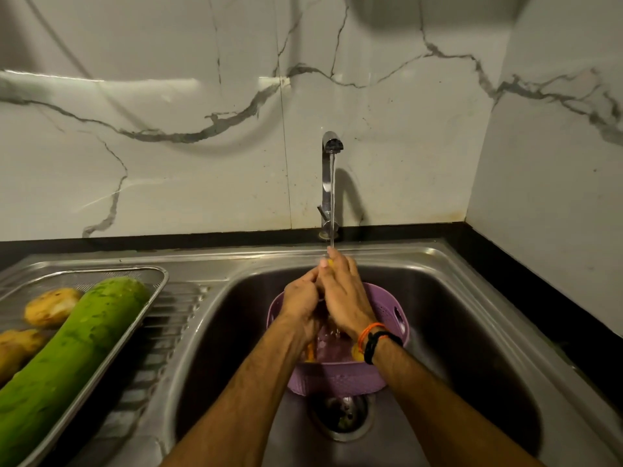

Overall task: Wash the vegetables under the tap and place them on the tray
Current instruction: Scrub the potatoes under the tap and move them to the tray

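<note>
Both hands meet under the tap's stream above a purple colander in the sink: right hand and left hand clasp a yellow vegetable, mostly hidden. Left, the tray holds a green gourd and potatoes.

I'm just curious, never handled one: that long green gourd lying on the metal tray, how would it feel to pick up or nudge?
The green gourd is long and thick beside the potatoes, so probably heavy and stiff. Its rounded body might roll, though the tray rim should stop it. Its skin looks smooth, so perhaps slippery.
</note>
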Demonstrator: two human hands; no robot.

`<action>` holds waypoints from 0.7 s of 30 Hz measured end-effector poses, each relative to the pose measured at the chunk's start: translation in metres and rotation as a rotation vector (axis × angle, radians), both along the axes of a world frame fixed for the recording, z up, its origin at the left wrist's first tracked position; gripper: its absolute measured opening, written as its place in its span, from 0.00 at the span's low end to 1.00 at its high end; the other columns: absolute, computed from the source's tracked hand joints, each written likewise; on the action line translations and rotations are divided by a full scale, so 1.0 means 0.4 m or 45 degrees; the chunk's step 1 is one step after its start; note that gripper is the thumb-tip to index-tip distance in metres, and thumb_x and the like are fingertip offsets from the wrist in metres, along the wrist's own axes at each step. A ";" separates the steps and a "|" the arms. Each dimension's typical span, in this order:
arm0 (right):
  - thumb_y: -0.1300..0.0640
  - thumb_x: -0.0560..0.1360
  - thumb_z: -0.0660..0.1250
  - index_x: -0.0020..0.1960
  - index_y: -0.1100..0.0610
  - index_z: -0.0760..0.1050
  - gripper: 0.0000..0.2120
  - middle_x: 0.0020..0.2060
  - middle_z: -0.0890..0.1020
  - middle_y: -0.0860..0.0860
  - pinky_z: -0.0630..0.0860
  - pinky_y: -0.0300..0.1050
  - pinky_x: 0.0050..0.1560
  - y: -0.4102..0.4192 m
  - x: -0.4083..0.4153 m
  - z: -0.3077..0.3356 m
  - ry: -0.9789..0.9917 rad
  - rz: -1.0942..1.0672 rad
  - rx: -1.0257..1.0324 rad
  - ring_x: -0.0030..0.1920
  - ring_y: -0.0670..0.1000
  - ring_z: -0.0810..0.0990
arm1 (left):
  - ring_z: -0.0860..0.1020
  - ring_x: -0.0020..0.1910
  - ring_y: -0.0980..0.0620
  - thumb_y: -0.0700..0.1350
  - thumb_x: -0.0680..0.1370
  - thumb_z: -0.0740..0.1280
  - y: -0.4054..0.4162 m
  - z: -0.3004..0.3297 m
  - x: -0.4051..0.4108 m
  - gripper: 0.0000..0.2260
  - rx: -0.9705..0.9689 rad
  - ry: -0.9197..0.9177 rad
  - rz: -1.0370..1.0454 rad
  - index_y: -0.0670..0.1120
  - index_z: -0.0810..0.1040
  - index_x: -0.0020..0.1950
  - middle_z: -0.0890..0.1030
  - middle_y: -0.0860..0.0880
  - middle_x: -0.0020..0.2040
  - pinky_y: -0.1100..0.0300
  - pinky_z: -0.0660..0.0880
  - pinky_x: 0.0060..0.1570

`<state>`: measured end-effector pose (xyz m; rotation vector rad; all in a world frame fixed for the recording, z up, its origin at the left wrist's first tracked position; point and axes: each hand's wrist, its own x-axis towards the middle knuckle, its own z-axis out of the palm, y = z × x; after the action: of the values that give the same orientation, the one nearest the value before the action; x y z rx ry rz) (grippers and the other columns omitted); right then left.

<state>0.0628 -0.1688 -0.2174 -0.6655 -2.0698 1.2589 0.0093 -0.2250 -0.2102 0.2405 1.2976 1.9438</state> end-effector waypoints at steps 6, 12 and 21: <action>0.45 0.84 0.50 0.69 0.51 0.69 0.19 0.63 0.71 0.49 0.66 0.44 0.64 0.010 0.000 0.015 0.046 -0.106 -0.074 0.69 0.53 0.69 | 0.83 0.46 0.45 0.41 0.83 0.58 -0.011 -0.002 0.003 0.13 -0.033 0.016 -0.086 0.42 0.81 0.61 0.85 0.42 0.44 0.48 0.82 0.44; 0.43 0.84 0.49 0.79 0.49 0.55 0.25 0.77 0.57 0.49 0.59 0.51 0.75 -0.017 -0.009 -0.005 -0.076 0.014 -0.017 0.76 0.52 0.60 | 0.82 0.50 0.45 0.42 0.81 0.64 -0.002 -0.001 0.010 0.09 -0.042 -0.042 0.078 0.41 0.83 0.53 0.84 0.40 0.50 0.50 0.79 0.54; 0.43 0.83 0.50 0.79 0.48 0.54 0.25 0.78 0.55 0.47 0.58 0.53 0.76 -0.020 -0.005 -0.011 -0.067 0.037 -0.041 0.77 0.52 0.58 | 0.83 0.50 0.45 0.42 0.81 0.65 0.005 -0.009 0.004 0.09 -0.018 -0.073 0.096 0.40 0.84 0.53 0.85 0.41 0.47 0.50 0.80 0.55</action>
<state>0.0609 -0.1768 -0.2218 -0.6922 -2.1131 1.3061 0.0109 -0.2231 -0.2138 0.1295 1.2989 1.9892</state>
